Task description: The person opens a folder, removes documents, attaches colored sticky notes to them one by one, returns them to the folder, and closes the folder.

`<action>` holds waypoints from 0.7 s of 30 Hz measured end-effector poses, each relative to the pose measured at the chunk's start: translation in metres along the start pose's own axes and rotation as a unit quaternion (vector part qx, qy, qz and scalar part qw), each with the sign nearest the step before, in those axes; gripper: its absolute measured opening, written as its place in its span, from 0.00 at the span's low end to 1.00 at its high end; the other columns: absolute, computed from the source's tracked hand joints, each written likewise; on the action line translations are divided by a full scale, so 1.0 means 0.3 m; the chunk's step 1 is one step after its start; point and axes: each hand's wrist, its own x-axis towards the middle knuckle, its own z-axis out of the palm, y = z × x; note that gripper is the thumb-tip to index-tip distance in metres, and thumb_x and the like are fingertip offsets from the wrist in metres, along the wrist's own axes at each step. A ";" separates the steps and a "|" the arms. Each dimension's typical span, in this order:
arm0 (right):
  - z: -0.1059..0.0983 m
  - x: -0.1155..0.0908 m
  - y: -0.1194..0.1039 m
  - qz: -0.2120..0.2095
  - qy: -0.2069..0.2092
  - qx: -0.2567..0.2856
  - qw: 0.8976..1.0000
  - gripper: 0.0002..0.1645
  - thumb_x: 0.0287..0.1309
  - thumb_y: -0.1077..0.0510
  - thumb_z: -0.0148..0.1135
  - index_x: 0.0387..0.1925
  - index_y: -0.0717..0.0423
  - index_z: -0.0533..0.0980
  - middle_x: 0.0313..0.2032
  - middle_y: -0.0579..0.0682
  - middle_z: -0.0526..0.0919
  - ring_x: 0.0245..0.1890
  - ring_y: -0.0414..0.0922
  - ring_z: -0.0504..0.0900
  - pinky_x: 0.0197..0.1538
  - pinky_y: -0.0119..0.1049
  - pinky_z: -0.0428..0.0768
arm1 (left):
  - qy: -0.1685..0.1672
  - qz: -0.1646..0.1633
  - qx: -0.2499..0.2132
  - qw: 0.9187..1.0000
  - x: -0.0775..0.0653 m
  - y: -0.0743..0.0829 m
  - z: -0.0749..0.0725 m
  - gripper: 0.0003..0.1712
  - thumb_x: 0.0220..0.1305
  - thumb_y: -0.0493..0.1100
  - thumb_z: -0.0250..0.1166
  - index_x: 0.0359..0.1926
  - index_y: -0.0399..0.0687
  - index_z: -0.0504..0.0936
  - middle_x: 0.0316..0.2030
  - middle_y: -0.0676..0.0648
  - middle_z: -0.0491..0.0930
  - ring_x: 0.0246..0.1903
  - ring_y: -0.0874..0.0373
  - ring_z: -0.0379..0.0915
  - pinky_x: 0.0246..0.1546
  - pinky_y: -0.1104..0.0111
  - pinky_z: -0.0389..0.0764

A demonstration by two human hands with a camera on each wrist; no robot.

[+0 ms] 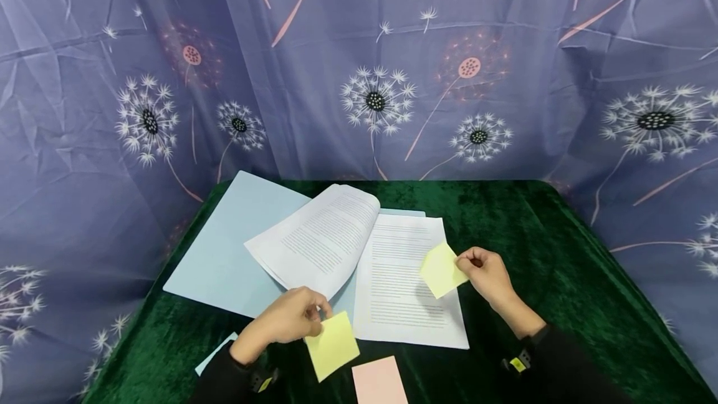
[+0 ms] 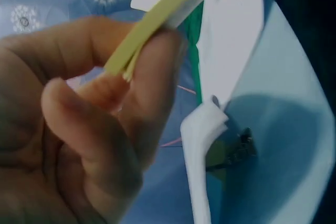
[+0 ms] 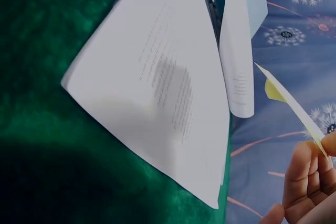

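Observation:
My left hand [image 1: 293, 315] pinches a pad of yellow sticky notes [image 1: 333, 345] by its edge; the left wrist view shows the pad's thickness [image 2: 157, 19] between thumb and fingers. With thumb and fingertips my right hand [image 1: 489, 276] holds a single yellow sticky note [image 1: 442, 270], slightly bent, over the right side of a printed page [image 1: 401, 279]. Whether the note touches the paper I cannot tell. The printed sheets lie in an open light blue folder [image 1: 224, 248]. Turned-over sheets [image 1: 325, 235] curl up on the left side, above the left hand.
A pink sticky note pad [image 1: 380, 381] lies at the table's near edge. Part of a light blue item [image 1: 215, 354] shows beside the left sleeve. Dark green velvet cloth [image 1: 538, 235] covers the table, and a purple dandelion-print curtain [image 1: 314, 80] hangs behind it.

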 end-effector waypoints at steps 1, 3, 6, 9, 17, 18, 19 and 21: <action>-0.003 0.004 0.002 -0.001 0.000 -0.002 1.000 0.08 0.60 0.62 0.60 0.29 0.65 0.78 0.25 0.51 0.77 0.26 0.45 0.71 0.27 0.33 0.69 | -0.013 -0.005 -0.005 1.000 -0.006 -0.007 0.003 0.13 0.50 0.26 0.61 0.36 0.41 0.84 0.18 0.51 0.74 0.16 0.60 0.64 0.17 0.69 0.66; -0.007 0.011 0.003 -0.004 -0.001 -0.008 1.000 0.07 0.59 0.62 0.60 0.29 0.64 0.79 0.25 0.51 0.78 0.27 0.45 0.72 0.27 0.33 0.70 | -0.035 -0.021 -0.013 0.999 -0.015 -0.019 0.014 0.15 0.47 0.24 0.61 0.34 0.43 0.84 0.18 0.51 0.74 0.15 0.60 0.62 0.16 0.69 0.65; -0.007 0.021 0.005 -0.008 -0.006 -0.017 1.000 0.06 0.57 0.63 0.60 0.29 0.64 0.79 0.26 0.51 0.79 0.27 0.45 0.72 0.28 0.33 0.70 | -0.056 -0.038 0.002 0.998 -0.023 -0.030 0.035 0.15 0.45 0.22 0.62 0.30 0.45 0.83 0.17 0.51 0.74 0.13 0.61 0.62 0.16 0.69 0.63; -0.006 0.029 0.006 -0.012 -0.008 -0.030 0.999 0.06 0.57 0.64 0.60 0.30 0.64 0.80 0.28 0.52 0.80 0.28 0.45 0.72 0.28 0.34 0.71 | -0.049 -0.043 0.053 0.996 -0.024 -0.031 0.056 0.14 0.42 0.23 0.64 0.27 0.46 0.81 0.18 0.53 0.72 0.14 0.62 0.63 0.16 0.70 0.64; 0.010 0.042 0.008 -0.008 -0.004 -0.045 0.999 0.08 0.61 0.65 0.57 0.35 0.67 0.80 0.32 0.57 0.80 0.28 0.47 0.73 0.27 0.34 0.72 | 0.011 -0.110 0.223 0.969 -0.017 -0.035 0.125 0.18 0.39 0.38 0.76 0.19 0.50 0.71 0.17 0.54 0.66 0.19 0.60 0.60 0.20 0.68 0.61; 0.012 0.043 0.008 -0.008 -0.004 -0.048 0.999 0.08 0.62 0.65 0.57 0.36 0.68 0.79 0.32 0.57 0.80 0.28 0.47 0.73 0.27 0.34 0.71 | 0.014 -0.123 0.239 0.963 -0.015 -0.036 0.134 0.19 0.40 0.39 0.77 0.19 0.50 0.71 0.17 0.54 0.66 0.18 0.60 0.60 0.20 0.68 0.61; 0.013 0.044 0.008 -0.008 -0.003 -0.050 0.999 0.08 0.62 0.65 0.56 0.36 0.68 0.79 0.31 0.57 0.80 0.28 0.47 0.73 0.27 0.34 0.71 | 0.017 -0.135 0.256 0.957 -0.013 -0.035 0.142 0.19 0.40 0.40 0.77 0.19 0.50 0.71 0.16 0.54 0.66 0.18 0.60 0.60 0.19 0.67 0.61; 0.015 0.044 0.009 -0.005 -0.004 -0.054 0.999 0.09 0.63 0.65 0.56 0.36 0.68 0.79 0.31 0.56 0.80 0.27 0.47 0.73 0.26 0.35 0.71 | 0.025 -0.151 0.288 0.945 -0.008 -0.035 0.157 0.19 0.41 0.43 0.78 0.19 0.50 0.71 0.16 0.54 0.67 0.18 0.59 0.62 0.18 0.66 0.64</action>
